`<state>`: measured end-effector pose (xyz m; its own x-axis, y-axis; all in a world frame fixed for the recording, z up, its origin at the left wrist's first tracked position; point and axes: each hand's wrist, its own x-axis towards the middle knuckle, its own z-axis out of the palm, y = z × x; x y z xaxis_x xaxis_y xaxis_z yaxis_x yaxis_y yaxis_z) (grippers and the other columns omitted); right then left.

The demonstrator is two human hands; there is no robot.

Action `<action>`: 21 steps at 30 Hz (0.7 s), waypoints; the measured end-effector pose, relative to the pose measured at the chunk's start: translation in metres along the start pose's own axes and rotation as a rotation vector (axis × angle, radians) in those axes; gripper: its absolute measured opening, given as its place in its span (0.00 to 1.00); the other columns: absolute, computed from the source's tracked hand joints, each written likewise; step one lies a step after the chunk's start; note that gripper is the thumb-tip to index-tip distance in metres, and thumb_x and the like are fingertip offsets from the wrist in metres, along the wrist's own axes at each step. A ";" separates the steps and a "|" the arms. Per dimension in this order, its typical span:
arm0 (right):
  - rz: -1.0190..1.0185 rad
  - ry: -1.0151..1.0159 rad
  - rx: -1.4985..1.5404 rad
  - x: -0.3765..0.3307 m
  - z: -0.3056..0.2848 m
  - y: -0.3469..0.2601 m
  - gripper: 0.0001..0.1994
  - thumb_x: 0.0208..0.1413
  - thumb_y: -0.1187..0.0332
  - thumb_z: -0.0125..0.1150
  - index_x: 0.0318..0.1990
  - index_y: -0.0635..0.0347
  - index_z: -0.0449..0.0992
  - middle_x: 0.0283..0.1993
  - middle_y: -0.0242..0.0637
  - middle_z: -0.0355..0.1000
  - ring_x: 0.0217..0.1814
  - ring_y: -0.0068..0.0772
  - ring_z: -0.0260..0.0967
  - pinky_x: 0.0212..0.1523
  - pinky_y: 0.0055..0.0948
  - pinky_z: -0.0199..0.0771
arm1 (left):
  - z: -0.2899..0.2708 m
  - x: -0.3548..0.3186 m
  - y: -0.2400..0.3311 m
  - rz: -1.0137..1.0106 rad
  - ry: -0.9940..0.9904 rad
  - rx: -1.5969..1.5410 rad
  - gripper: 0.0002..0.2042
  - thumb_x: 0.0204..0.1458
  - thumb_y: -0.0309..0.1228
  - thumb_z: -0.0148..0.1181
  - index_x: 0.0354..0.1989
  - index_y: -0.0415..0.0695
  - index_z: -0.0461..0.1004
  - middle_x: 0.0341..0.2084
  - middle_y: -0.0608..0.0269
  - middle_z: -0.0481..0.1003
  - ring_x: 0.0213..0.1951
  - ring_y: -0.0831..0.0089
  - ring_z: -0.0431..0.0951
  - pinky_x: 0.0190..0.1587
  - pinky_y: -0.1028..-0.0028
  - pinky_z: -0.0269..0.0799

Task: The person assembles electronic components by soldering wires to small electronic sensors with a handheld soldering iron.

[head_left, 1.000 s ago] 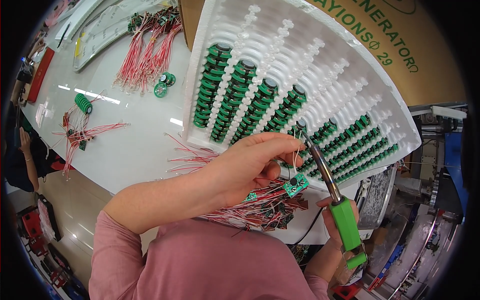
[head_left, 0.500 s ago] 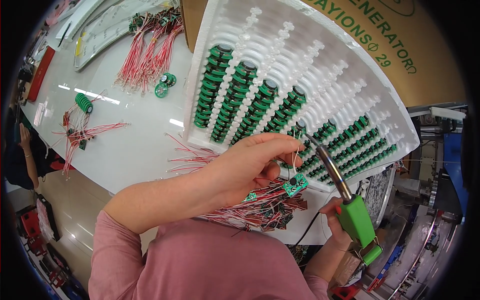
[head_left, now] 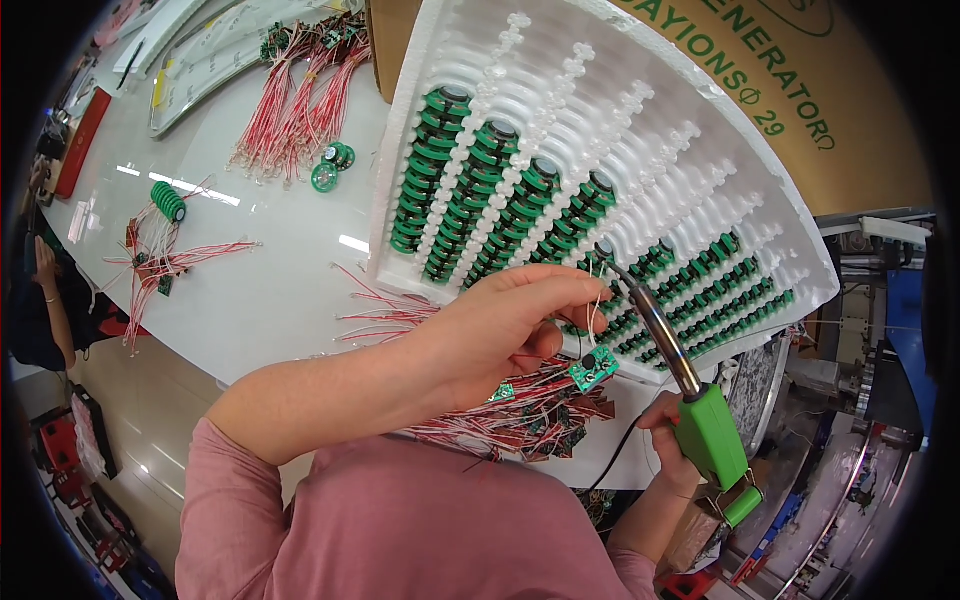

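My left hand [head_left: 535, 315] pinches thin white wires [head_left: 592, 315], with a small green circuit board [head_left: 593, 368] dangling from them below the fingers. My right hand [head_left: 668, 440] is closed on a green-handled soldering iron [head_left: 712, 437]. Its tip points up and left, close to the wire ends just above my left fingertips; whether it touches them is too small to tell. Behind, a white foam tray [head_left: 720, 310] leans with rows of round green-rimmed parts [head_left: 515, 205] in its grooves. Under my left hand lies a pile of circuit boards with red and white wires [head_left: 545, 420].
A brown cardboard box [head_left: 860, 170] stands behind the tray. Wired board bundles [head_left: 310, 90], loose round parts [head_left: 325, 177] and a green coil-like stack [head_left: 168, 203] lie on the white table [head_left: 260, 310]. Another person's arm [head_left: 58, 305] shows at far left. Machinery [head_left: 840, 440] stands at right.
Hardly anything differs. The view has shifted very slightly, and the dangling board and soldering iron sit almost where they were. Both hands keep their holds.
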<state>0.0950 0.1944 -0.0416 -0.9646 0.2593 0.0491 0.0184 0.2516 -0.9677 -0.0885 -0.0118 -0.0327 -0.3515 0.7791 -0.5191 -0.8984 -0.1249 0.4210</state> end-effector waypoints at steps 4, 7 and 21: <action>0.042 -0.024 0.045 0.000 -0.003 0.001 0.16 0.42 0.71 0.64 0.36 0.64 0.64 0.25 0.46 0.71 0.25 0.29 0.68 0.24 0.21 0.65 | -0.001 0.000 0.000 0.004 -0.005 -0.004 0.05 0.50 0.34 0.53 0.31 0.48 0.70 0.25 0.72 0.71 0.15 0.88 0.55 0.16 0.86 0.47; 0.015 -0.047 0.017 -0.001 -0.004 0.003 0.16 0.42 0.72 0.64 0.35 0.64 0.64 0.26 0.47 0.71 0.25 0.29 0.68 0.24 0.22 0.65 | 0.000 0.000 0.000 -0.003 0.000 -0.008 0.05 0.50 0.33 0.53 0.32 0.48 0.70 0.25 0.72 0.71 0.15 0.88 0.55 0.16 0.86 0.47; 0.010 -0.049 0.036 -0.002 -0.001 0.012 0.15 0.42 0.75 0.62 0.37 0.64 0.63 0.25 0.46 0.70 0.25 0.28 0.67 0.25 0.23 0.65 | -0.001 0.000 0.000 -0.005 0.002 -0.002 0.05 0.50 0.34 0.54 0.30 0.49 0.69 0.25 0.72 0.71 0.15 0.88 0.55 0.16 0.86 0.47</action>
<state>0.0970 0.1982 -0.0527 -0.9762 0.2151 0.0277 0.0197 0.2151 -0.9764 -0.0887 -0.0118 -0.0335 -0.3479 0.7783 -0.5227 -0.9007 -0.1227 0.4168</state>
